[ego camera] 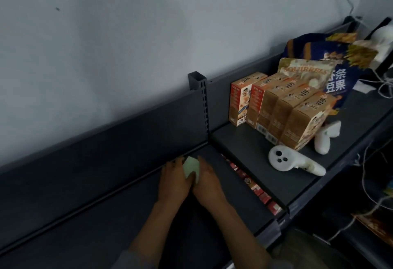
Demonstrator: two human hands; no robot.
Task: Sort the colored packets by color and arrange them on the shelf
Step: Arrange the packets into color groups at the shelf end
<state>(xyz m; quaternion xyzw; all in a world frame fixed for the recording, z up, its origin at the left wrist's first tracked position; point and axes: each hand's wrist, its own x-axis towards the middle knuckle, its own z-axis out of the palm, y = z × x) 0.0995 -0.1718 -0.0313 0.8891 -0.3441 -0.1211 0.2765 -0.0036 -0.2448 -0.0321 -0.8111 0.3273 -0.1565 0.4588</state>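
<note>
Both hands (pixel 191 181) cupping green packet (pixel 191 167), shelf (pixel 106 205) rear edge

wall (pixel 106 45): pale grey, plain, standing behind | shelving back panel (pixel 106 136): dark grey metal, running along the wall | slotted upright post (pixel 201 94): rising between two bays | light: dim

Not much readable here tbh. "SQUIRRELS" in pale caps across the top of the beige snack bag (pixel 306 73) leaning behind the boxes. Big white Chinese characters "条" and "豆果" on the dark blue bag (pixel 338 81) just right of it, first character cut off. "旺仔" on the tops of the tan boxes (pixel 297 107), partly blurred. "小" at the bottom of the leftmost box (pixel 241 102), rest too small to make out.
</note>
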